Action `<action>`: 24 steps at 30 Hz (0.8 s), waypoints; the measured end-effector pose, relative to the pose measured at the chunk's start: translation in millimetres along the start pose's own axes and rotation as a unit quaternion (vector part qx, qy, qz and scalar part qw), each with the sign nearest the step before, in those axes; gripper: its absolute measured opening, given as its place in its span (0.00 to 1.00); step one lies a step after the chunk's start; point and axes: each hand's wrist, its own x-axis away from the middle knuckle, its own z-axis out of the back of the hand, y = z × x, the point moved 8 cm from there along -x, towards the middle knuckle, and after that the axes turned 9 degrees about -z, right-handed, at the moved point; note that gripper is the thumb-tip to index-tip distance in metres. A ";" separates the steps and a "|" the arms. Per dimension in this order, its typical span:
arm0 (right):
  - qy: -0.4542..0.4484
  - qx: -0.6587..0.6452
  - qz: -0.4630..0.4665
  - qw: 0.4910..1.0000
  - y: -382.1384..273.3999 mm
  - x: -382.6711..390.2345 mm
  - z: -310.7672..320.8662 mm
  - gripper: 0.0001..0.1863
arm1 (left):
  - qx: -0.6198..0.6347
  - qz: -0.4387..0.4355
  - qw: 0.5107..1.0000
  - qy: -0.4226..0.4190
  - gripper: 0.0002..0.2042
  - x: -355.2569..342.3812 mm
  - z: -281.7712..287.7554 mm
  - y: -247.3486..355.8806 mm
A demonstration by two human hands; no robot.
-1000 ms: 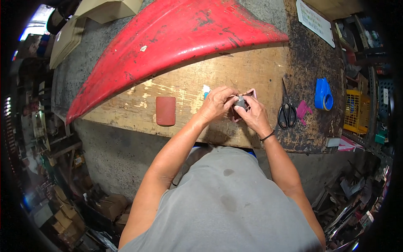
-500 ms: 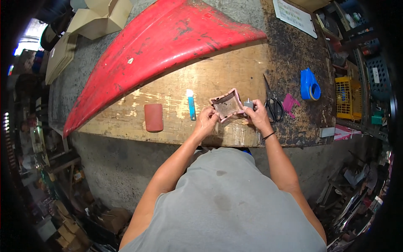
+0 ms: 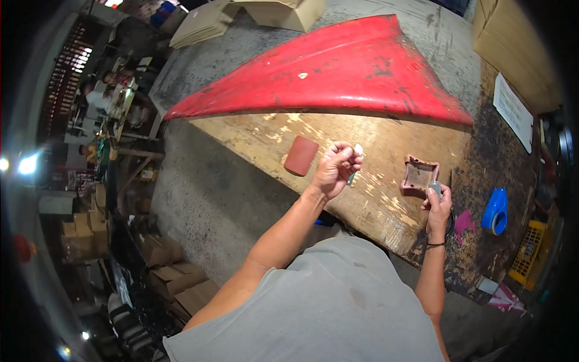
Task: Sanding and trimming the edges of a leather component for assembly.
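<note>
My left hand (image 3: 333,169) is raised over the table edge with its fingers curled closed. Anything in them is hidden. Behind this hand, a utility knife (image 3: 351,179) with a teal handle and white tip lies partly covered. My right hand (image 3: 438,206) grips a small grey bottle (image 3: 434,187) with a narrow tip, between thumb and fingers. Right beside the bottle is a pinkish, hollow four-cornered piece (image 3: 420,159) with its open side up and dark spots along its rim. A reddish-brown rectangular pad (image 3: 301,155) lies left of my left hand.
A big scuffed red panel (image 3: 338,75) spans the back of the worn wooden table (image 3: 386,142). To the right are a blue tape dispenser (image 3: 496,211), a pink scrap (image 3: 464,223) and a clipboard with paper (image 3: 512,113). Dark scissors (image 3: 451,222) show partly beside my right hand. Cardboard boxes (image 3: 283,13) stand at the back.
My left hand has let go of the pinkish piece and moved left, up over the knife. The right hand keeps the bottle. My view has swung to the left.
</note>
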 end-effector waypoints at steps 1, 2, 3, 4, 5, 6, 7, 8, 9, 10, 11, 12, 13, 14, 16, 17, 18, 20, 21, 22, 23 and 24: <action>-0.009 0.000 0.002 1.000 -1.1 3.9 -11.2 0.15 | 0.036 -0.020 0.999 -0.001 0.06 4.6 -2.9 18.3; -0.035 -0.006 0.006 0.999 -2.2 10.5 -28.1 0.15 | 0.069 -0.039 0.997 -0.013 0.07 7.4 -0.6 31.1; -0.062 -0.012 0.014 0.998 -6.0 14.5 -46.1 0.14 | 0.102 -0.059 0.993 -0.027 0.08 6.9 -0.6 46.2; -0.081 -0.011 0.027 0.996 -7.4 18.7 -58.2 0.14 | 0.094 -0.070 0.993 -0.015 0.09 9.8 -2.1 58.2; -0.083 -0.012 0.033 0.996 -12.3 25.4 -68.8 0.14 | 0.094 -0.074 0.993 -0.020 0.09 8.8 2.0 64.6; -0.090 0.009 0.044 0.995 -22.8 36.6 -83.2 0.14 | 0.137 -0.074 0.987 -0.044 0.09 6.9 4.8 71.4; -0.095 0.030 0.054 0.994 -30.2 45.0 -94.7 0.14 | 0.179 -0.072 0.979 -0.069 0.09 4.6 5.9 78.5; -0.105 0.045 0.073 0.991 -36.1 50.8 -104.5 0.15 | 0.175 -0.066 0.980 -0.069 0.10 1.7 11.7 85.0; -0.098 0.046 0.078 0.991 -41.0 55.9 -112.9 0.15 | 0.178 -0.062 0.979 -0.076 0.10 -2.3 18.3 89.6; -0.094 0.045 0.082 0.991 -45.4 61.4 -122.5 0.16 | 0.178 -0.051 0.980 -0.072 0.10 -7.6 28.2 91.7; -0.090 0.044 0.085 0.991 -48.2 65.2 -131.5 0.17 | 0.178 -0.039 0.981 -0.068 0.10 -13.7 36.8 93.6; -0.091 0.044 0.091 0.991 -48.9 68.1 -138.7 0.18 | 0.169 -0.031 0.983 -0.059 0.11 -17.9 39.6 96.7; -0.078 0.048 0.093 0.991 -50.5 71.3 -147.3 0.18 | 0.175 -0.021 0.982 -0.065 0.11 -22.9 43.0 100.0; -0.067 0.052 0.098 0.992 -53.6 74.8 -158.6 0.18 | 0.164 -0.002 0.985 -0.056 0.12 -28.6 48.9 100.9; -0.055 0.055 0.109 0.991 -57.9 80.7 -181.3 0.18 | 0.144 0.031 0.988 -0.047 0.15 -40.2 60.3 100.2; -0.041 0.059 0.109 0.991 -61.1 83.2 -191.7 0.18 | 0.150 0.043 0.986 -0.053 0.15 -45.5 64.0 100.7; -0.044 0.070 0.132 0.988 -68.4 87.8 -205.5 0.18 | 0.149 0.057 0.985 -0.065 0.16 -48.9 65.1 102.8; -0.033 0.120 0.166 0.978 -84.0 98.2 -229.4 0.19 | 0.152 0.086 0.981 -0.080 0.17 -53.0 67.9 102.1; -0.021 0.125 0.163 0.979 -92.0 104.4 -240.1 0.19 | 0.130 0.105 0.982 -0.091 0.18 -53.6 69.2 102.6; -0.018 0.149 0.185 0.971 -102.1 111.0 -253.9 0.19 | 0.106 0.125 0.981 -0.104 0.19 -55.5 70.2 102.2; -0.017 0.173 0.206 0.963 -109.0 114.4 -264.6 0.19 | 0.110 0.136 0.979 -0.108 0.19 -57.2 71.1 102.2; 0.008 0.230 0.248 0.941 -114.3 116.3 -270.6 0.20 | 0.107 0.157 0.974 -0.123 0.19 -56.8 69.4 100.6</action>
